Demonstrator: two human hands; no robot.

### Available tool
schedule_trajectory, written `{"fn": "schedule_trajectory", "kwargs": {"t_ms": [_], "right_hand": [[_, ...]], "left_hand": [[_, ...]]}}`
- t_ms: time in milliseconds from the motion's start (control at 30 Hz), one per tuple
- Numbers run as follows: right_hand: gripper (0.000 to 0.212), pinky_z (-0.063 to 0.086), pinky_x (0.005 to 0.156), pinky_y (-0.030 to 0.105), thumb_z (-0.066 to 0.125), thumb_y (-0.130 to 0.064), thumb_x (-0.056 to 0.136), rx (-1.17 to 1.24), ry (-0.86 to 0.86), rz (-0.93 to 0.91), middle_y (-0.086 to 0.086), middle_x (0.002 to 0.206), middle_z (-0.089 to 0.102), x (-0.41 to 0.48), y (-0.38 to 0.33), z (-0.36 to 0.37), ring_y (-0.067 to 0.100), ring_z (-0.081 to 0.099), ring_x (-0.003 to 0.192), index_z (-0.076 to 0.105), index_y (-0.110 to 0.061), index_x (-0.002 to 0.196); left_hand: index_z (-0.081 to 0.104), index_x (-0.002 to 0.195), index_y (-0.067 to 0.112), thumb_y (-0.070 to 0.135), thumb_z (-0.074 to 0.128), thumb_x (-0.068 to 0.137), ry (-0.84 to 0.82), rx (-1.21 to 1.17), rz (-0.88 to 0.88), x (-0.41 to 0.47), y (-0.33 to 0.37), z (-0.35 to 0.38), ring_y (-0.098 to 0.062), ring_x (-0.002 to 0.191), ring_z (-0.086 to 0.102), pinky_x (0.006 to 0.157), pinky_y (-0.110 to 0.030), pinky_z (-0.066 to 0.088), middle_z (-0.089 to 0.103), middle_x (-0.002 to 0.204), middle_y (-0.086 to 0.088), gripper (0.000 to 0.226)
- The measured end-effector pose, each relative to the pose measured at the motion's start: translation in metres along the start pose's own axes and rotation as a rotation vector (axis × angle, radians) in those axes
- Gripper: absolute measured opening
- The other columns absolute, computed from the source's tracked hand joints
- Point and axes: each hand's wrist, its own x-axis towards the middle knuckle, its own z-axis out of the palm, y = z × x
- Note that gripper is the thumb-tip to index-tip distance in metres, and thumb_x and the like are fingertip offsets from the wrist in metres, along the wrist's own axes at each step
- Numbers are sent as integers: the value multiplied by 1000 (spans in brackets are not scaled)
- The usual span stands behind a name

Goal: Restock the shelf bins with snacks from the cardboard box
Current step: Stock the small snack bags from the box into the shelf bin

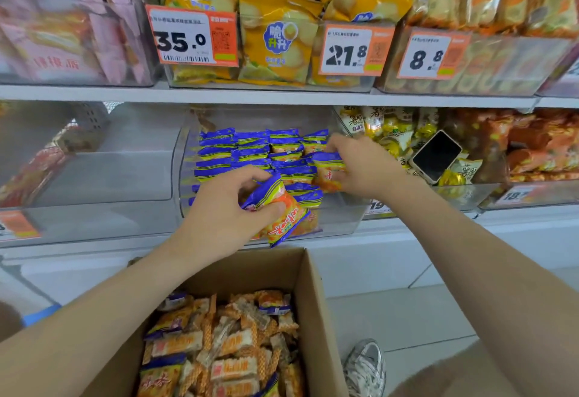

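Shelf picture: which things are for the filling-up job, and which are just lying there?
Job: box, snacks in it, middle bin, left hand with left packet, right hand with right packet.
Lying about: phone, shoe, chip bags, price tags.

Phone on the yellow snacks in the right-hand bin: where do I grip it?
Pinch the phone across its long edges, coming from above and in front: it lies screen-up, tilted on the yellow packets, so both edges are exposed.
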Motion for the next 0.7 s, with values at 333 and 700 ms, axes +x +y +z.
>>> {"fn": "schedule_trajectory", "kwargs": {"t_ms": [333, 700], "right_hand": [[34, 32, 111, 49, 78, -27, 90, -491, -194, -119, 2, 112, 69, 37, -7, 21, 28, 64, 113, 66, -26, 122], [42, 49, 68, 37, 55, -49, 106, 608, 63, -71, 0, 76, 70, -9, -13, -20, 20, 65, 72, 73, -14, 91]], "left_hand": [[61, 101, 36, 39, 85, 83, -85, 74, -80, 17, -7, 7, 12, 87, 66, 65, -5, 50, 74, 88, 18, 31], [68, 114, 33, 32, 81, 89, -46, -335, -289, 15, 5, 2, -14, 88, 78, 79, -39, 64, 80, 94, 6, 28]]}}
